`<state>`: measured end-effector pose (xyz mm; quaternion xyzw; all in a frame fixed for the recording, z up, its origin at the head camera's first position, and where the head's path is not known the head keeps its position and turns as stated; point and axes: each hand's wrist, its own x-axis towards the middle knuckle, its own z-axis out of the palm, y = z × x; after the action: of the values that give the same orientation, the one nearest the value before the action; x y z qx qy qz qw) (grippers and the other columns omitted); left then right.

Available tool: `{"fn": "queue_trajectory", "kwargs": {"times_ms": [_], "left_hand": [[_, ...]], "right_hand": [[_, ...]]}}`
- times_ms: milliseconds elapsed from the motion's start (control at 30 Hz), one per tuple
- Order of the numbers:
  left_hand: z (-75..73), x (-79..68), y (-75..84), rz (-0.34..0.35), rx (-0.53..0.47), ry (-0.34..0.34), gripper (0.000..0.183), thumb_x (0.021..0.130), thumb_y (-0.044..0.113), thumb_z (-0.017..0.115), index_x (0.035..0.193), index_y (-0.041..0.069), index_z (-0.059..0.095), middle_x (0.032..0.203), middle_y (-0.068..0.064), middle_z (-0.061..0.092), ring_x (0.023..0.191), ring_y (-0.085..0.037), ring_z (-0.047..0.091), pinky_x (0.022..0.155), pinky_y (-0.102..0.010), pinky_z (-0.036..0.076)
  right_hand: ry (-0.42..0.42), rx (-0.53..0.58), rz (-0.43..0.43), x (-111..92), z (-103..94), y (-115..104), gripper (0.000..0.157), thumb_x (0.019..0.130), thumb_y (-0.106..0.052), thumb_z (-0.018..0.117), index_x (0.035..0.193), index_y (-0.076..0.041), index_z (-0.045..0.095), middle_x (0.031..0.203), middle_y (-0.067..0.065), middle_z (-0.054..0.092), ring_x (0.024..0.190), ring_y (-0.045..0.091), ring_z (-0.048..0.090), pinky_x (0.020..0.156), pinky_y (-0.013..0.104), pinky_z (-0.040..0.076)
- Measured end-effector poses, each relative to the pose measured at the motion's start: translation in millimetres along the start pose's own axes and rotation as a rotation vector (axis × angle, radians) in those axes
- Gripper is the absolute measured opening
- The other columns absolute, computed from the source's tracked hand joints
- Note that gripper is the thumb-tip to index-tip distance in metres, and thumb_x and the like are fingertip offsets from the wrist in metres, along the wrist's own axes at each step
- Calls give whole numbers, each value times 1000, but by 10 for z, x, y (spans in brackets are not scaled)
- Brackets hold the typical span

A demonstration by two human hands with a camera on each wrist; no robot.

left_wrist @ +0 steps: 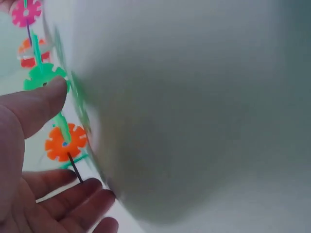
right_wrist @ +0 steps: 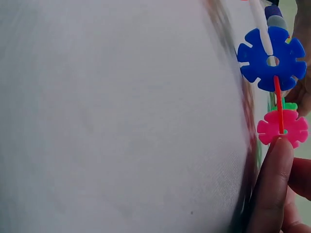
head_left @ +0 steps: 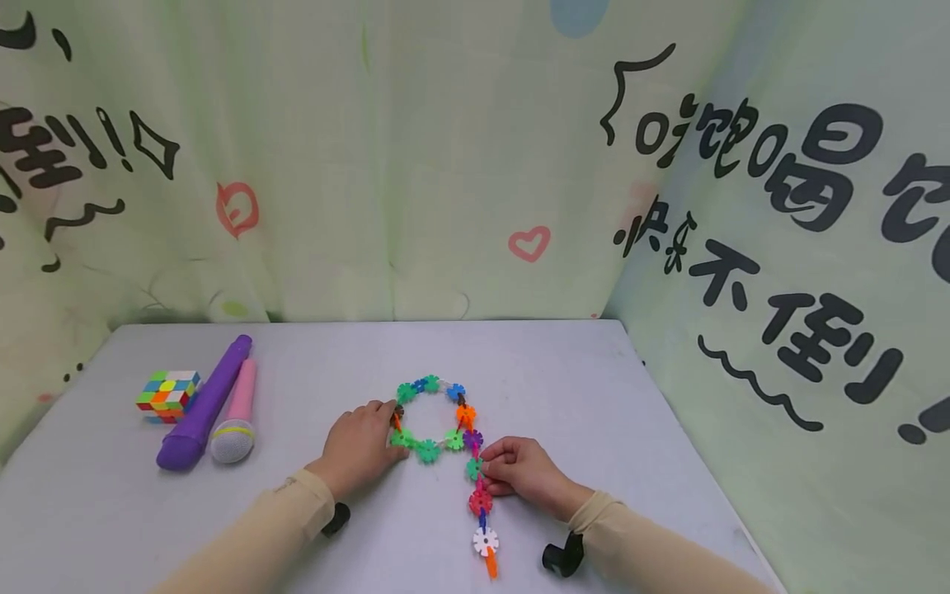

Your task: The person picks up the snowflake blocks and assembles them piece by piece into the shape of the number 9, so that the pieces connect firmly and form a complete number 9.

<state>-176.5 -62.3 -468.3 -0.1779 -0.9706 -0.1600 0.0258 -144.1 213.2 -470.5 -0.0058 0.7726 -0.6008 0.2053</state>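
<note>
A chain of plastic snowflake discs lies on the table, a ring of linked discs (head_left: pixel 428 451) with a straight tail toward the front. My left hand (head_left: pixel 364 441) rests at the ring's left side. In the left wrist view its thumb touches a green disc (left_wrist: pixel 44 77), and the fingertips reach a dark disc seen edge-on below an orange disc (left_wrist: pixel 65 143). My right hand (head_left: pixel 529 474) pinches the tail at a teal disc (head_left: pixel 473 469). Below that hang a red disc (head_left: pixel 480 502) and a white disc (head_left: pixel 486 541). In the right wrist view, fingertips are at a pink disc (right_wrist: pixel 274 124) beside a blue disc (right_wrist: pixel 265 60).
A puzzle cube (head_left: pixel 167 396), a purple microphone (head_left: pixel 204 404) and a pink toy microphone (head_left: pixel 239 404) lie together on the left of the white table (head_left: pixel 326 351). Printed curtains (head_left: pixel 445 165) hang behind and to the right of it.
</note>
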Motion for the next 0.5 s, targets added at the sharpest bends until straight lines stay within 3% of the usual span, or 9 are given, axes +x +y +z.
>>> {"fn": "queue_trajectory", "kwargs": {"times_ms": [500], "left_hand": [[21, 149, -62, 3, -66, -38, 74, 84, 39, 80, 137, -4, 52, 133, -19, 58, 122, -36, 55, 100, -51, 42]], "right_hand": [[-13, -53, -55, 11, -65, 16, 37, 91, 0, 69, 124, 6, 53, 89, 10, 63, 75, 21, 68, 72, 37, 58]]}}
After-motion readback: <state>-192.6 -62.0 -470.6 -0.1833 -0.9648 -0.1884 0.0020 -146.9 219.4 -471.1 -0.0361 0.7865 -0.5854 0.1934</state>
